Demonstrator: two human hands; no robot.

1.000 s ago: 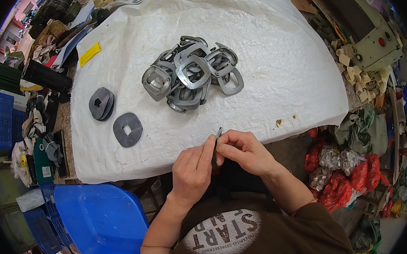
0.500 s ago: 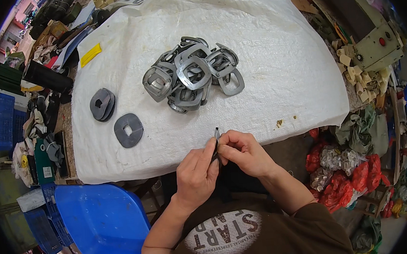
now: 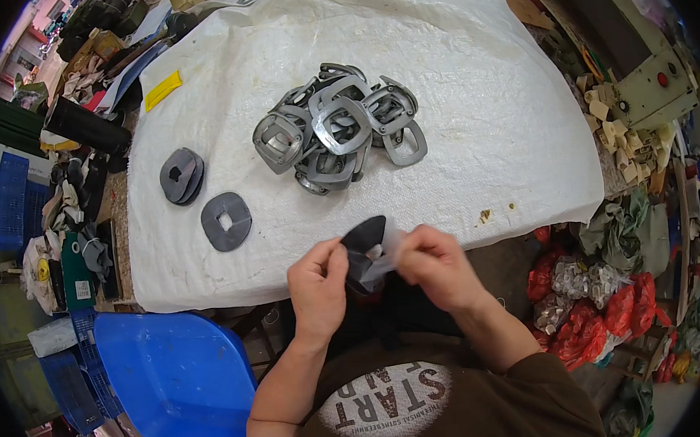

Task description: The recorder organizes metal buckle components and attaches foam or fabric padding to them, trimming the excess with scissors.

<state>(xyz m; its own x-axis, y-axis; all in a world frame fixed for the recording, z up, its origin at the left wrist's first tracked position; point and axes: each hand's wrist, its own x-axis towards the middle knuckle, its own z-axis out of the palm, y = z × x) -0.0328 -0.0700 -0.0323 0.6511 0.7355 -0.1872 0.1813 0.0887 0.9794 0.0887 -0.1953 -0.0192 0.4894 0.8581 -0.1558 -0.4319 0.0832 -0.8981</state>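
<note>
Just off the table's near edge, my left hand (image 3: pixel 316 291) is closed on the left side of a black rounded pad (image 3: pixel 360 238) with a hole in its middle. My right hand (image 3: pixel 438 267) pinches a translucent film (image 3: pixel 389 252), blurred by motion, that lifts away from the pad's right side. Beyond my hands lies a heap of grey metal square frames (image 3: pixel 344 127) with rounded corners. To the left, a single grey pad with a square hole (image 3: pixel 237 215) rests flat, and a small stack of similar pads (image 3: pixel 176 187) sits behind it.
A white woven sheet (image 3: pixel 491 133) covers the table. A yellow strip (image 3: pixel 163 90) lies at its far left. Below the left edge stands a blue plastic tub (image 3: pixel 174 388). Beige parts (image 3: pixel 628 147) and a machine box with a red button (image 3: pixel 654 88) flank the right; red bags (image 3: pixel 585 331) lie lower.
The pad, earlier edge-on between both hands, now faces up and shows its hole. My right hand has moved right, drawing film off it. The view has shifted slightly.
</note>
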